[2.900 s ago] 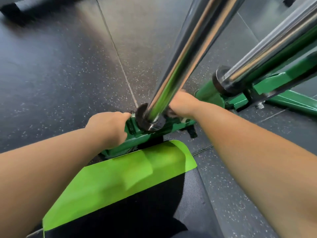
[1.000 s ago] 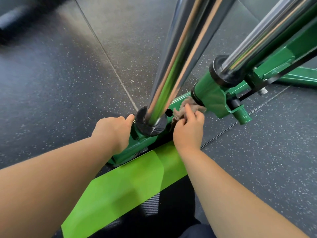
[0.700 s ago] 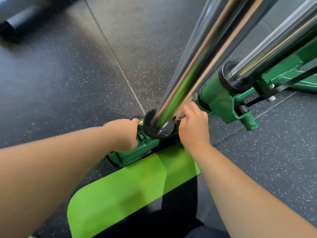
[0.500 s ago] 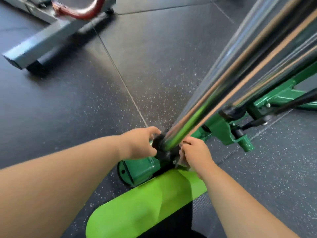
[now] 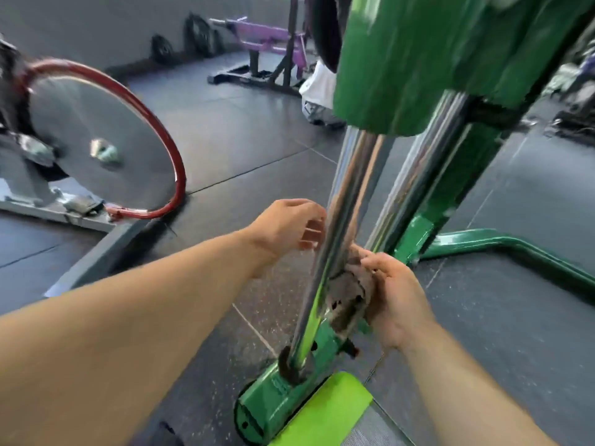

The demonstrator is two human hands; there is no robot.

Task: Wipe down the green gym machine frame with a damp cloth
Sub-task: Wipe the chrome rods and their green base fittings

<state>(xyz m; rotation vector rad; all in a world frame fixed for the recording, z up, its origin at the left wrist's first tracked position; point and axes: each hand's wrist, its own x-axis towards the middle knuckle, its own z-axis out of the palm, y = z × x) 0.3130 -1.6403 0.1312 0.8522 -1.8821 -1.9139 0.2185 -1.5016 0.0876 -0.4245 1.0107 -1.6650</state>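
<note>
The green painted steel machine frame point(image 5: 283, 394) stands on the black speckled rubber floor point(image 5: 225, 149). Just above its base, the right hand point(image 5: 396, 297) grips a crumpled grey-brown cloth point(image 5: 346, 294) against the near chrome guide rod point(image 5: 341, 214). The left hand point(image 5: 286, 226), fingers loose, holds nothing beside that rod.

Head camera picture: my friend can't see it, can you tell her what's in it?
The right hand holds a brownish cloth beside a chrome rod of the green gym machine frame. The left hand hovers near the rod, blurred.
</note>
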